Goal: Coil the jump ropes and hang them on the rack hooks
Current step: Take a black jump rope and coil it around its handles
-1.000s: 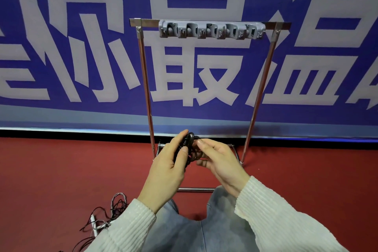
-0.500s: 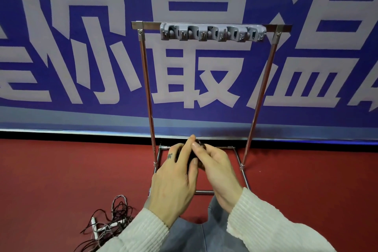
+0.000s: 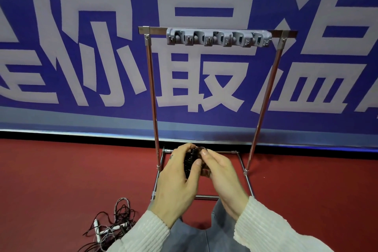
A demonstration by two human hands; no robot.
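Two hands bundling a black jump rope (image 3: 189,160) before a metal rack (image 3: 152,92).
Left hand (image 3: 178,182) and right hand (image 3: 223,176) both curl around it, below the rack's grey hooks (image 3: 217,38).

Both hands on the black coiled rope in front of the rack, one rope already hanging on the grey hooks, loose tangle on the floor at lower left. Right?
Not quite. In the head view the grey hooks are bare; no rope hangs there yet. The rest holds: left hand and right hand hold the black coiled rope in front of the rack, with the loose tangle on the floor at lower left.
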